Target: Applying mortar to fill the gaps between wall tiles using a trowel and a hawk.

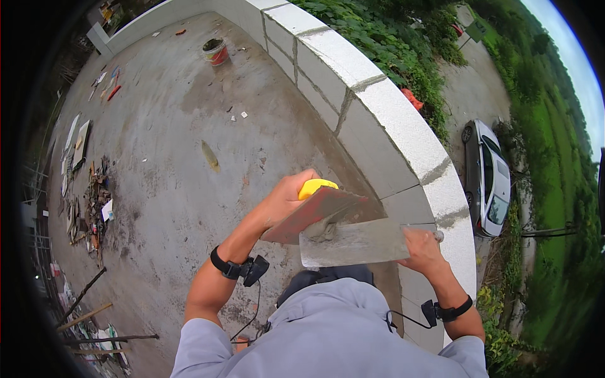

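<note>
My left hand (290,194) is closed round the yellow handle of a plastering hawk (291,222), whose flat reddish board is smeared with grey. In my right hand (421,249) is the grip of a wide steel plastering trowel (372,244). The trowel's blade reaches left, overlapping the hawk's near edge. A lump of wet grey mortar (321,231) lies where the two tools meet. Both tools are held in front of my body, beside a low block wall (372,148) with grey mortar joints. My right hand is over the wall's top; the fingers' undersides are hidden.
The wall curves away along the right side of a concrete floor (183,145). A mortar-stained bucket (216,53) stands at the far end. Scraps and debris (97,201) lie at the left, with poles (113,339) nearer me. Beyond the wall are plants and a parked car (490,179).
</note>
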`<state>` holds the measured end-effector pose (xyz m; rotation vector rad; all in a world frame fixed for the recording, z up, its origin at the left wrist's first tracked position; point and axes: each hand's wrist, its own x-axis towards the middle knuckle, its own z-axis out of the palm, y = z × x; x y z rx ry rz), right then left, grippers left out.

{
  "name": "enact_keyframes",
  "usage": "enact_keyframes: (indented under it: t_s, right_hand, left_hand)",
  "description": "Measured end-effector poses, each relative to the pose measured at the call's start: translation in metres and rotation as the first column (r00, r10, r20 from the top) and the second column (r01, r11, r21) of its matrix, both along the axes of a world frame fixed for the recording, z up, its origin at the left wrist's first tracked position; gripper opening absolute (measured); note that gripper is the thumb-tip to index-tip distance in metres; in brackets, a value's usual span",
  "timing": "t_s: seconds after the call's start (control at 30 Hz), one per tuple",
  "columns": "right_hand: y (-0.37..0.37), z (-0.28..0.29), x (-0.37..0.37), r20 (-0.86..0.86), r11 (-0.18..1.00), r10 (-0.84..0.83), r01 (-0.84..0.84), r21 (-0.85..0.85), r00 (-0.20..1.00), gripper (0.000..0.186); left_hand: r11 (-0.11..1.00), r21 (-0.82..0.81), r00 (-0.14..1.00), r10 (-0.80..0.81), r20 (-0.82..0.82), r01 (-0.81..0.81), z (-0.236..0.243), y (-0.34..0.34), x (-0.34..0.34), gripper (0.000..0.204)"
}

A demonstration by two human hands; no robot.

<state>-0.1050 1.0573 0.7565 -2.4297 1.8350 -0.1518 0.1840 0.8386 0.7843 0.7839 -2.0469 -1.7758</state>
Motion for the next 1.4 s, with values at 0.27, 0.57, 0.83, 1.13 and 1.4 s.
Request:
enact_keyframes:
  t_s: [0.27, 0.57, 0.83, 1.13, 1.4]
  right_hand:
    - [-0.113, -0.030, -0.036, 0.049, 0.997, 0.045, -0.042, -0.060, 0.998, 0.021]
    - [-0.171, -0.040, -0.071, 0.193, 0.983, -0.100, 0.127, -0.132, 0.976, 0.017]
    - [-0.225, -0.234, -0.083, 0.202, 0.824, -0.544, 0.564, -0.053, 0.814, 0.024]
    - [-0.364, -0.605, -0.118, 0.130, 0.638, -0.769, 0.767, 0.077, 0.626, 0.031]
    - [-0.438, -0.742, -0.151, 0.101, 0.542, -0.838, 0.839, 0.053, 0.536, 0.037]
  left_hand:
    - [0.931, -0.275, 0.948, -0.162, 0.275, 0.239, -0.029, -0.116, -0.034, 0.021]
    - [0.795, -0.361, 0.834, -0.301, 0.462, 0.487, -0.043, -0.227, -0.077, 0.024]
    - [0.523, 0.736, 0.890, 0.381, 0.250, -0.431, -0.293, -0.343, -0.039, 0.030]
    - [0.315, 0.946, 0.721, 0.673, -0.164, -0.079, -0.582, -0.425, -0.038, 0.030]
    - [0.549, 0.834, 0.660, 0.608, -0.442, 0.052, -0.574, -0.436, -0.002, 0.031]
